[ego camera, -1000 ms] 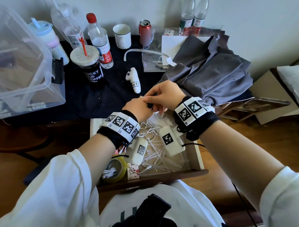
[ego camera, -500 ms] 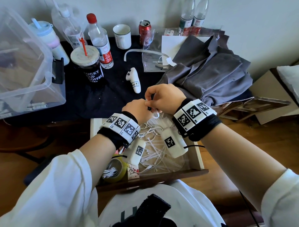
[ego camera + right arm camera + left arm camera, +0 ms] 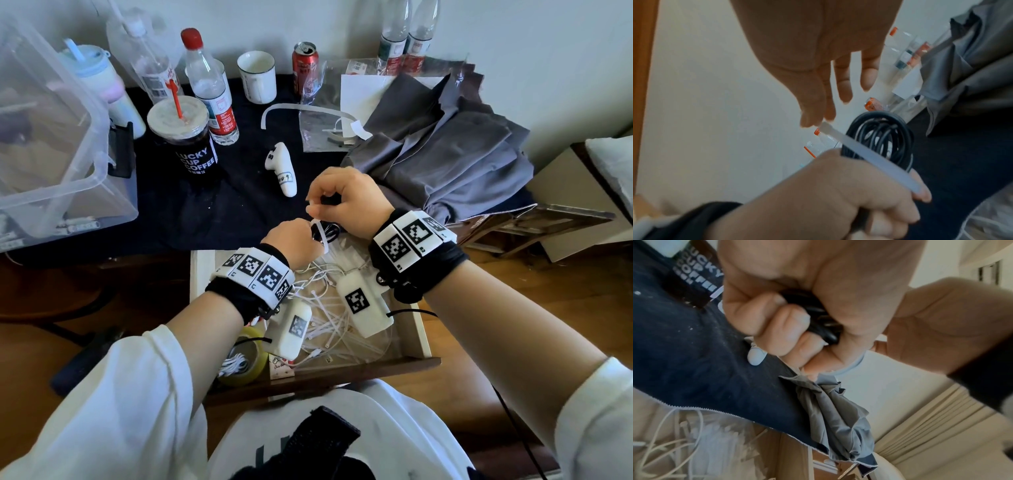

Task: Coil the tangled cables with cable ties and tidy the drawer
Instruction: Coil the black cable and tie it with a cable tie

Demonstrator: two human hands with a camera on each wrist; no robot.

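— Above the open drawer (image 3: 423,329), from the head view, what have you got?

— My left hand (image 3: 294,241) is fisted round the coiled black cable (image 3: 330,233). My right hand (image 3: 346,202) pinches the tip of a white cable tie (image 3: 320,233) just above it. I judge I'm at the cinching step: the next move calls for pulling the tie snug round the coil.

— And the left wrist view?

— My fingers (image 3: 764,318) curl tight on the black loops (image 3: 818,318), over the dark tablecloth's (image 3: 694,369) edge, with loose white cables (image 3: 663,451) below in the drawer.

— Right wrist?

— Thumb and forefinger nip the tie's (image 3: 859,151) end; my other fingers (image 3: 844,78) hang straight. The coil (image 3: 879,138) stands up out of my left fist (image 3: 838,194).

— Room to pull?

— Upward, yes. The white controller (image 3: 282,169) and grey cloth (image 3: 445,154) lie near, so I'd keep the pull short.
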